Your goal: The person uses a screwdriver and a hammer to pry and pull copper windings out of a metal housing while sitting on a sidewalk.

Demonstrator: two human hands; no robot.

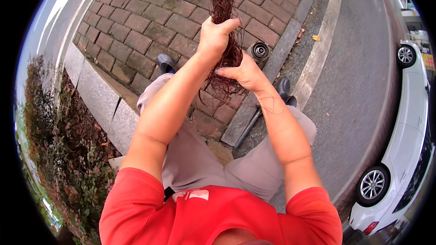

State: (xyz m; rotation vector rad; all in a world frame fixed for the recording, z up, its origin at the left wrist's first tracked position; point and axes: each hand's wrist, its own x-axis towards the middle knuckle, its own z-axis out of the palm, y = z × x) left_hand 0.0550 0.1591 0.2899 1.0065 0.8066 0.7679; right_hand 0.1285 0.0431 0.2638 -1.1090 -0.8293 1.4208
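Observation:
A long bundle of thin, tangled, reddish-brown wiry strands (222,7) is held up in front of me. My left hand (214,38) is closed around its upper part, the thumb pointing right across it. Lower down, my right hand (245,71) grips the same bundle from the right, thumb reaching left over the strands. Loose ends spread out above the left hand and hang in a messy tuft below the right. One thin strand curls over my right forearm. What the strands are made of, I cannot tell.
Below lies red-brown brick paving (159,13) with a grey kerb (281,50). A round dark ringed object (260,51) sits on the bricks. A dark rod (247,129) lies between my legs. Left stand shrubs (68,154); right is a road with a white car (399,145).

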